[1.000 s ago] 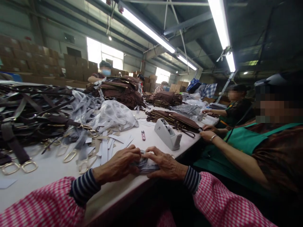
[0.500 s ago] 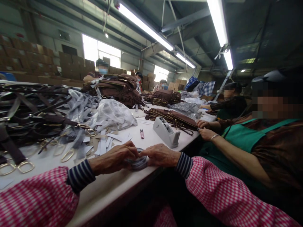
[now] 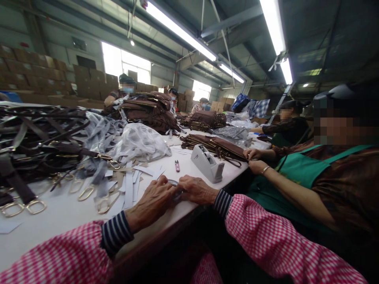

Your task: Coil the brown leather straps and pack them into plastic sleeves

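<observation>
At the table's front edge, my left hand (image 3: 154, 202) and my right hand (image 3: 197, 189) meet around a roll of clear tape (image 3: 173, 182). Both have their fingers closed on it, and they hide most of the roll. A grey tape dispenser (image 3: 207, 163) stands just beyond my right hand. Small pink-handled thread snips (image 3: 177, 166) lie on the table past my fingers. White paper strips (image 3: 129, 189) are scattered to the left of my left hand.
Dark straps (image 3: 38, 138) with metal rings heap up at left, near a crumpled white plastic bag (image 3: 140, 142). Brown bags (image 3: 148, 112) are stacked behind. At right, a co-worker in a green apron (image 3: 308, 165) handles a brown bag (image 3: 219, 146).
My left hand has moved right and turned over the roll, covering more of it. The right hand has shifted slightly up and left. The co-worker's hands have moved a little.
</observation>
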Demonstrator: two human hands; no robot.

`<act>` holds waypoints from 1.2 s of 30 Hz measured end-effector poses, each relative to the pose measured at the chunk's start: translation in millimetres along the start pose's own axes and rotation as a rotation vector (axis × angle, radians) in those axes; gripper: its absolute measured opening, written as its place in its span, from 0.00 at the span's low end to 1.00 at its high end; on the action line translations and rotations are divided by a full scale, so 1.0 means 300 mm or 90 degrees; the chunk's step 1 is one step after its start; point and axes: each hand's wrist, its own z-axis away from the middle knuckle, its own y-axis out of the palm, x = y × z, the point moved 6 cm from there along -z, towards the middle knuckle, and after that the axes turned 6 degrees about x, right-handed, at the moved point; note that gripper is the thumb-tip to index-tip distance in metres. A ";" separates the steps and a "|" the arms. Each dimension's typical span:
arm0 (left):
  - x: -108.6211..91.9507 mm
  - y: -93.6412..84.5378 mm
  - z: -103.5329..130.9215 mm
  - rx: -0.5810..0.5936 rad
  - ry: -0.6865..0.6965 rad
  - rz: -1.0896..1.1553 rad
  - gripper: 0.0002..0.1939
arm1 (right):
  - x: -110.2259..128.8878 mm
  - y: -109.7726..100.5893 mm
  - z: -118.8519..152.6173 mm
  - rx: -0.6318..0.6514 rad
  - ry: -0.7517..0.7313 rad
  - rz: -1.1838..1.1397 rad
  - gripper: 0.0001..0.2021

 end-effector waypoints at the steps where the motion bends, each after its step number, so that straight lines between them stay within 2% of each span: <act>1: 0.002 0.006 0.003 -0.011 0.015 0.021 0.15 | -0.006 -0.001 0.005 -0.002 -0.005 -0.013 0.10; 5: 0.043 -0.019 0.020 -0.003 0.117 0.188 0.11 | -0.021 -0.003 0.011 -0.004 -0.045 -0.001 0.15; 8: 0.077 -0.050 0.030 0.029 0.122 0.239 0.07 | -0.026 0.007 0.002 -0.009 -0.038 -0.040 0.14; 10: 0.081 -0.050 0.032 0.036 0.091 0.218 0.06 | -0.028 0.016 -0.003 -0.025 -0.025 -0.075 0.13; 12: 0.068 -0.024 0.028 0.024 0.050 0.167 0.09 | -0.026 0.024 -0.004 -0.045 -0.016 -0.097 0.11; 16: 0.023 0.061 0.007 -0.064 -0.032 -0.001 0.13 | -0.015 0.038 -0.002 -0.047 0.013 -0.115 0.08; 19: -0.001 0.105 -0.003 -0.095 -0.048 -0.096 0.13 | -0.012 0.026 -0.001 -0.042 0.048 -0.125 0.09; 21: -0.004 0.111 -0.005 -0.085 -0.047 -0.118 0.13 | -0.024 0.000 -0.007 -0.014 0.052 -0.160 0.10; 23: -0.003 0.099 -0.003 -0.075 -0.043 -0.116 0.13 | -0.042 -0.031 -0.028 0.088 0.022 -0.248 0.11; 25: -0.002 0.081 -0.002 -0.071 -0.032 -0.096 0.11 | -0.064 -0.080 -0.068 0.181 -0.003 -0.363 0.13; 26: -0.002 0.074 -0.002 -0.071 -0.025 -0.084 0.08 | -0.077 -0.114 -0.100 0.184 -0.001 -0.399 0.14; 28: -0.003 0.067 -0.001 -0.072 -0.013 -0.067 0.04 | -0.098 -0.184 -0.189 0.098 0.033 -0.353 0.15; 30: -0.004 0.070 0.001 -0.071 -0.008 -0.062 0.03 | -0.076 -0.219 -0.295 0.005 0.061 -0.217 0.13; 33: -0.006 0.080 0.011 -0.090 0.000 -0.050 0.04 | 0.007 -0.165 -0.453 -0.005 0.075 -0.073 0.10; 36: -0.008 0.082 0.025 -0.147 0.017 -0.030 0.13 | 0.058 -0.081 -0.564 0.021 0.091 -0.003 0.12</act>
